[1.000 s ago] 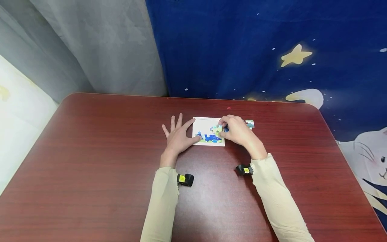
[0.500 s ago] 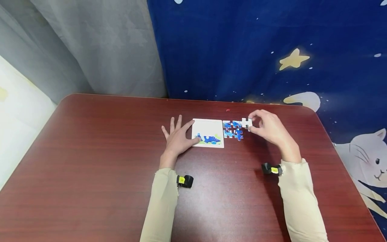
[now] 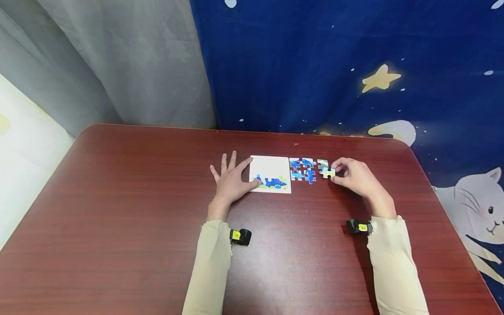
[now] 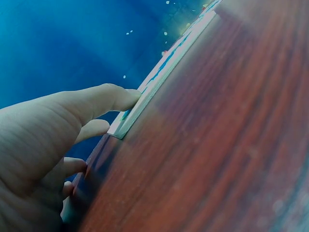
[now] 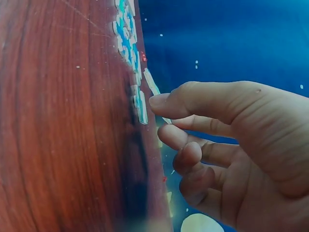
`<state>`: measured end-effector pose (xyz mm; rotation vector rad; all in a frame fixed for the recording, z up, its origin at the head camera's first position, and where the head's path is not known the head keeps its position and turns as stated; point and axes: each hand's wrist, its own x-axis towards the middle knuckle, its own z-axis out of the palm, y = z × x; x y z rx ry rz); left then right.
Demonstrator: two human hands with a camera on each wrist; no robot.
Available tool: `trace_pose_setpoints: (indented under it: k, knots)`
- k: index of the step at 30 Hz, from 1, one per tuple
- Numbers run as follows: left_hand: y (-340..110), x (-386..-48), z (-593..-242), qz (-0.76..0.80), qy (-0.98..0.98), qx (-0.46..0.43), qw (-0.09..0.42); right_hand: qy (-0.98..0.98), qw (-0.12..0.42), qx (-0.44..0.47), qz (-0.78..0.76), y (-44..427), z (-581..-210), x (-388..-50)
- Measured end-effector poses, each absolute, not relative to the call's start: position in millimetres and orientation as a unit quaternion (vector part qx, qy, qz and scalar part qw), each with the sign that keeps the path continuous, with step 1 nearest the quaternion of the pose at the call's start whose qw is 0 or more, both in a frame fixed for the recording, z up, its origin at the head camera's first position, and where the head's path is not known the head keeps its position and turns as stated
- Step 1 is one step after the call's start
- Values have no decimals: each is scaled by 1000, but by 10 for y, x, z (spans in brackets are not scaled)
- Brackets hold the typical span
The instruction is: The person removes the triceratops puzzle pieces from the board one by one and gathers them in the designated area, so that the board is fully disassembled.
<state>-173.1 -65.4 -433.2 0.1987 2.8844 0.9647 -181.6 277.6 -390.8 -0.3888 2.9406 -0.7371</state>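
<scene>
My left hand (image 3: 230, 183) lies at the left side of a white puzzle board (image 3: 269, 165), fingers spread, with the thumb and index finger touching its left corners. Blue and green picture parts line the board's lower edge. In the left wrist view, the thumb (image 4: 116, 98) presses on the board's rim (image 4: 164, 72). To the right of the board, my right hand (image 3: 360, 177) pinches a yellow-green jigsaw piece (image 3: 328, 173) between thumb and fingers. The right wrist view shows this piece (image 5: 152, 82) tilted and nearly edge-on. Just behind it, another jigsaw piece (image 3: 322, 163) lies partly covered.
Several blue jigsaw pieces (image 3: 302, 169) lie between the board and the right hand. A small red bit (image 3: 296, 144) sits near the back edge of the reddish-brown table (image 3: 149, 210). Behind the table hang a grey curtain (image 3: 149, 61) and a blue curtain (image 3: 283, 61).
My right hand has moved from over the board's right side out to the right, then slightly towards the front. The blue pieces are uncovered now. My left hand has stayed on the board.
</scene>
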Motion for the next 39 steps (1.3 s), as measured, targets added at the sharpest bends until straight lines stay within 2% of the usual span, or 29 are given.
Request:
trace_pose_setpoints:
  k: [15, 39]
  knots:
    - [-656, -1733, -4340, 320, 944, 66, 49, 957, 64, -125, -254, 2744, -3976, -1825]
    - [-654, -1736, -4345, 321, 943, 67, 53, 961, 64, -132, -235, 2743, -4051, -1825]
